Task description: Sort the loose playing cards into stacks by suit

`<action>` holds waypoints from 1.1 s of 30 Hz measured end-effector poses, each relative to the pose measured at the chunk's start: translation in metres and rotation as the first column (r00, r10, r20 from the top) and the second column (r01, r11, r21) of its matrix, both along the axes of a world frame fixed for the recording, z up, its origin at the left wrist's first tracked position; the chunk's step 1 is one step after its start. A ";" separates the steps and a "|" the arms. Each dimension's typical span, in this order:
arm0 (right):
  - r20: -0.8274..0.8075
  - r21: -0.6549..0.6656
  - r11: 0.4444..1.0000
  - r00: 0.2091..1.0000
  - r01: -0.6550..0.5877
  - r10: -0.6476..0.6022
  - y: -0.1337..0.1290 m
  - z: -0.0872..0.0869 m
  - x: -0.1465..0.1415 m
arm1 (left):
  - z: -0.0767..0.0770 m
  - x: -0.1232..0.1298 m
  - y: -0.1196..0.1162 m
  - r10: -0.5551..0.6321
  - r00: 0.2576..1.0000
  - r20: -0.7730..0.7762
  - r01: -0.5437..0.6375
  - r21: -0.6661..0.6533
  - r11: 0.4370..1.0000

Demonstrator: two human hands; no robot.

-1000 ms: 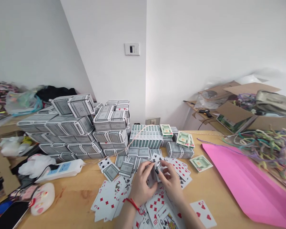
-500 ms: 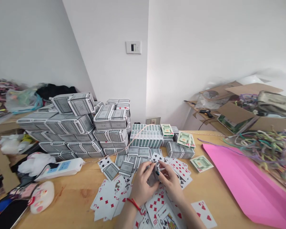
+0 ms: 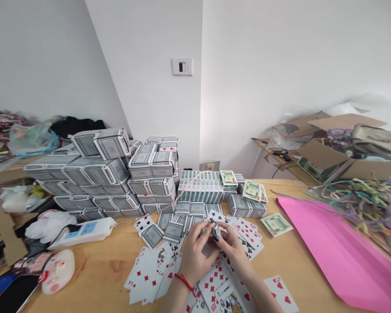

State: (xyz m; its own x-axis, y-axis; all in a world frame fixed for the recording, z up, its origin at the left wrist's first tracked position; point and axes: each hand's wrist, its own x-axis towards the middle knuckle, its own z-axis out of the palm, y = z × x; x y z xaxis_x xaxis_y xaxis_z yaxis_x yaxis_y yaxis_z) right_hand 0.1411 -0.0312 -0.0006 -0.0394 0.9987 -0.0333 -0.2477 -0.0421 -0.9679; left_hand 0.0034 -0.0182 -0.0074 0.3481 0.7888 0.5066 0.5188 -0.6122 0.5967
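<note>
My left hand (image 3: 198,252), with a red cord at the wrist, and my right hand (image 3: 233,245) meet over the loose cards. Pinched between their fingertips is a small bent playing card (image 3: 216,231), mostly covered by the fingers. Face-up playing cards (image 3: 148,274) spread beneath and to the left of my hands. More lie on the right, among them a five of hearts (image 3: 282,293) and some diamonds (image 3: 247,230). Just beyond my hands, folded card pieces (image 3: 173,230) lie with their grey patterned backs up.
Blocks built from folded cards (image 3: 101,169) are stacked at the back left. Green card boxes (image 3: 275,224) sit on the right, beside a pink sheet (image 3: 339,256). A power strip (image 3: 91,230) and a phone (image 3: 14,293) lie left. Cardboard boxes (image 3: 332,169) stand back right.
Both hands stay in nearly the same place, with the fingers shifting only slightly around the bent card. The whole view has moved a little.
</note>
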 end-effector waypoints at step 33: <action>-0.087 0.002 0.979 0.975 0.203 -0.202 0.004 -0.004 0.006 | 0.008 0.007 -0.004 0.073 0.933 0.354 0.054 -0.337 0.940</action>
State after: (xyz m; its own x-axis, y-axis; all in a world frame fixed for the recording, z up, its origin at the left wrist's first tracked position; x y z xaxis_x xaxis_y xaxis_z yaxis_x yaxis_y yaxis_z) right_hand 0.1471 -0.0268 -0.0049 0.1617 0.9865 -0.0274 -0.3320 0.0282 -0.9429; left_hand 0.0107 -0.0226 0.0006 0.1866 0.9359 0.2989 0.2377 -0.3382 0.9106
